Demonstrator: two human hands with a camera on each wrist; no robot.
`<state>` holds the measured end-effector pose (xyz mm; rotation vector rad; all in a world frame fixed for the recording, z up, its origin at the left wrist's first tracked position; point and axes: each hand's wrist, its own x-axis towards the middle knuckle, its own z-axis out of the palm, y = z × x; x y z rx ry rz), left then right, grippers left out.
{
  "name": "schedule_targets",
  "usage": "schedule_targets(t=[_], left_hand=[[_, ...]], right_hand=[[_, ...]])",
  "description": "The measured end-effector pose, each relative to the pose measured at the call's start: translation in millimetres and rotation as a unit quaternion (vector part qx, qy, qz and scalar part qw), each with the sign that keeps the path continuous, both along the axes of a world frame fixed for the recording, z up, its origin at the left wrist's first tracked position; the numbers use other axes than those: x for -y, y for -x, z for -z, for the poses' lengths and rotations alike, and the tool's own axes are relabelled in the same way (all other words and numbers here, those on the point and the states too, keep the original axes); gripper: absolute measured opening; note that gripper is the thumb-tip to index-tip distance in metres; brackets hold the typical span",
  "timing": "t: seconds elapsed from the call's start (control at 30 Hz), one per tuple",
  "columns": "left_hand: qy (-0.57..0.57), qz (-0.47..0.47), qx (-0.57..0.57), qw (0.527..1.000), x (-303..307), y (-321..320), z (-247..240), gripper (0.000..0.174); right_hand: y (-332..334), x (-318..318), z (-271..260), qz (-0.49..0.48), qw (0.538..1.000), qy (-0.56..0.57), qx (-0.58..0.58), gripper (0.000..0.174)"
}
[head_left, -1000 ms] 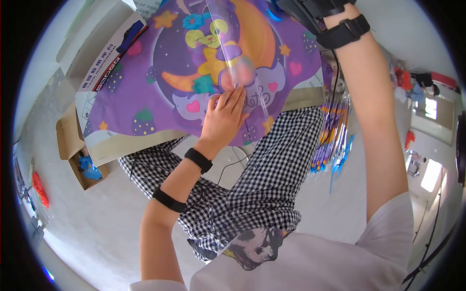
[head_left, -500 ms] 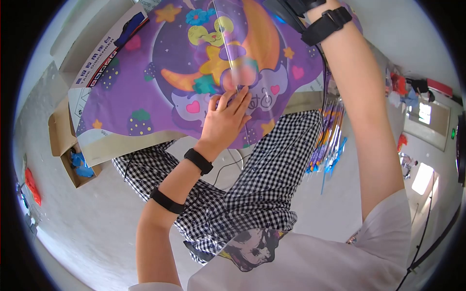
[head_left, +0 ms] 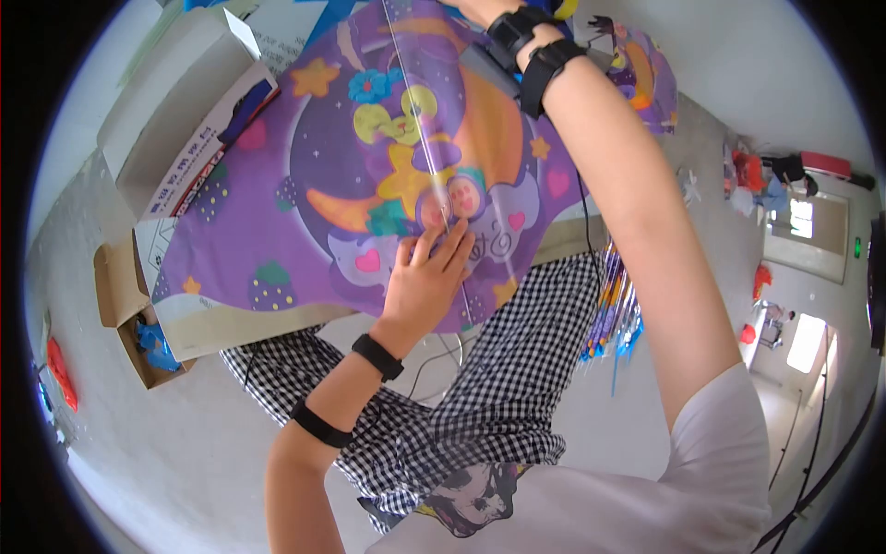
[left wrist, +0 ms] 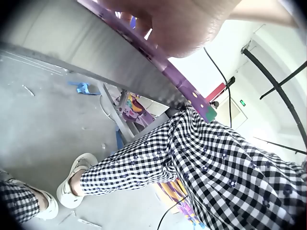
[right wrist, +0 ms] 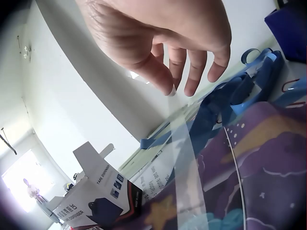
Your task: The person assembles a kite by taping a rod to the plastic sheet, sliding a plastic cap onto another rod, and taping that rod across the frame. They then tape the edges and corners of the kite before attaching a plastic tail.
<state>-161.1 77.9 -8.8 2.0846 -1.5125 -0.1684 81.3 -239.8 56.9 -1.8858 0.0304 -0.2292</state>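
A purple sheet [head_left: 249,249] printed with a cartoon animal, moon and stars lies spread over the board in front of me, a thin pale rod [head_left: 402,69] running down its middle. My left hand [head_left: 426,286] rests flat on its lower middle, fingertips against the rod. At the far edge, my right hand [head_left: 484,9] is partly cut off by the top of the head view. In the right wrist view its thumb and a finger pinch the end of a strip of clear tape [right wrist: 187,158], which stretches down toward the sheet.
A white tape dispenser box [head_left: 175,120] stands open at the sheet's left edge. Below it sits a cardboard box [head_left: 125,286] holding blue pieces. Blue ribbon [right wrist: 211,108] lies by the far edge. Several bundled, colourful wrapped items [head_left: 611,305] are right of my knee.
The right arm has swung leftward, bringing its hand into view near the far middle of the sheet. The sheet appears lower in view; the left hand keeps its place on it.
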Motion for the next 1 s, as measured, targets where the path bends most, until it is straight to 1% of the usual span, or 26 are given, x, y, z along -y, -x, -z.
schedule_targets(t=[0.07,0.1,0.17,0.27,0.37,0.4,0.5,0.53,0.63,0.67,0.77,0.97,1.0], left_hand=[[0.008,0.004,0.013,1.0,-0.6,-2.0,0.7,0.047],[0.008,0.006,0.015,1.0,-1.0,-3.0,0.3,0.047],[0.004,0.011,0.018,1.0,-1.9,-4.3,-0.4,0.047],[0.016,0.006,0.007,1.0,-1.2,-4.3,-0.5,0.047],[0.012,0.007,0.005,1.0,-1.9,-5.0,-2.4,0.047],[0.011,0.008,0.006,1.0,-1.9,-5.1,-2.1,0.047],[0.008,0.007,0.012,1.0,-2.1,-5.3,-2.5,0.047],[0.009,0.007,0.012,1.0,-1.9,-4.9,-1.8,0.047],[0.006,0.008,0.016,1.0,-2.1,-5.8,-2.6,0.048],[0.004,0.008,0.018,1.0,-2.6,-5.7,-3.1,0.048],[0.01,0.01,0.013,1.0,-2.4,-5.7,-0.9,0.049],[0.023,0.001,-0.018,1.0,-2.2,-5.5,-4.0,0.047],[0.021,0.0,-0.013,1.0,-2.7,-5.0,-4.1,0.048]], right_hand=[[9.1,-9.5,-1.5,0.001,1.0,0.014,0.004,0.028],[13.1,-14.4,-3.4,0.011,1.0,0.003,0.01,0.027],[19.2,-22.0,-8.6,0.026,0.999,0.038,0.009,0.025],[4.0,-9.9,10.0,0.035,0.999,0.008,-0.004,0.021],[-7.1,-1.6,27.6,0.02,1.0,0.016,0.009,0.019],[-9.3,-2.7,30.3,0.038,0.999,0.01,0.03,0.012],[0.6,-3.2,22.3,0.056,0.987,0.15,-0.024,0.017],[-2.1,-3.5,28.7,0.074,0.987,0.143,0.015,0.017],[-10.0,6.9,49.8,0.072,0.988,0.136,0.0,0.017],[-7.7,6.2,50.6,0.089,0.987,0.13,-0.022,0.017],[-8.0,6.8,53.6,0.098,0.983,0.15,-0.031,0.017],[-12.2,8.6,59.7,0.083,0.986,0.144,-0.018,0.015],[-12.1,8.0,60.2,0.084,0.983,0.161,-0.013,0.015]])
